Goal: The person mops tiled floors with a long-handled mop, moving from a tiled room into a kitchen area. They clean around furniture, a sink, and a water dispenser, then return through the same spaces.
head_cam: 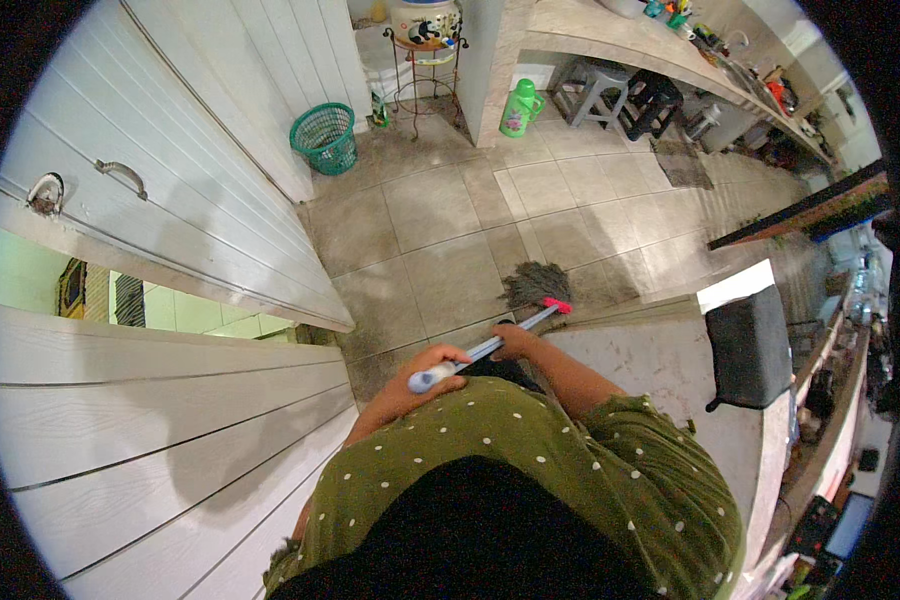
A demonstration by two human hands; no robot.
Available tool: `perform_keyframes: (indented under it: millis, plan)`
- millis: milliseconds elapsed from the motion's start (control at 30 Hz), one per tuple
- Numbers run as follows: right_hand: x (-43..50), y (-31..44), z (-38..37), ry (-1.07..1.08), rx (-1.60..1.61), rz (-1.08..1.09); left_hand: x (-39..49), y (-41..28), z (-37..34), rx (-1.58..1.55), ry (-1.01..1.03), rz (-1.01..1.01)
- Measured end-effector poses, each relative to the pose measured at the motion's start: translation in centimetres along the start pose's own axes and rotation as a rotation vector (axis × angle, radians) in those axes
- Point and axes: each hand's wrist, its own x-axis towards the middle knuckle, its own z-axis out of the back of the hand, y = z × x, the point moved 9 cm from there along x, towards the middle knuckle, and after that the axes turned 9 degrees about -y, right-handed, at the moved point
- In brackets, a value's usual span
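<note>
A string mop with a grey head (538, 283) and a pink-red socket rests on the tiled floor (450, 281) ahead of me. Its pale blue handle (484, 349) slants back to my body. Near the handle's top end, my left hand (436, 369) is wrapped around it, thumb and fingers on either side. Lower down, closer to the mop head, my right hand (511, 342) grips the same handle. The handle's top end points toward the left, just in front of my green dotted shirt.
White panelled doors (195, 157) stand at the left. Beyond the mop are a green plastic basket (325, 139), a metal stand (427, 90) bearing a panda-painted dispenser, a green thermos jug (520, 109) and plastic stools (594, 94) under a counter. A low wall (630, 352) borders the right.
</note>
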Motion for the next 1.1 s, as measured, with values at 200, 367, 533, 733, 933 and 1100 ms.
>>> perform_keyframes:
  millis: [200,367,533,733,933,1100]
  plan:
    - [-1.9,-5.6,0.0,-0.236,0.009,0.031,2.6,2.2,-2.0,0.055,0.148,-0.131]
    - [-1.6,-2.6,-0.3,-0.186,0.009,-0.219,0.9,0.5,0.1,0.032,0.051,-0.144]
    - [0.3,12.8,0.8,-0.255,0.217,0.288,-8.2,-4.5,6.6,0.208,-0.206,0.027]
    - [1.4,31.0,-6.4,0.139,0.316,0.635,-19.7,-13.2,9.2,0.528,-0.444,0.152]
    - [-2.8,39.0,-9.5,0.401,0.373,0.914,-22.4,-14.7,5.1,0.453,-0.550,0.148]
    - [-5.2,37.7,-8.4,0.266,0.193,0.899,-21.2,-13.1,1.2,0.177,-0.564,0.119]
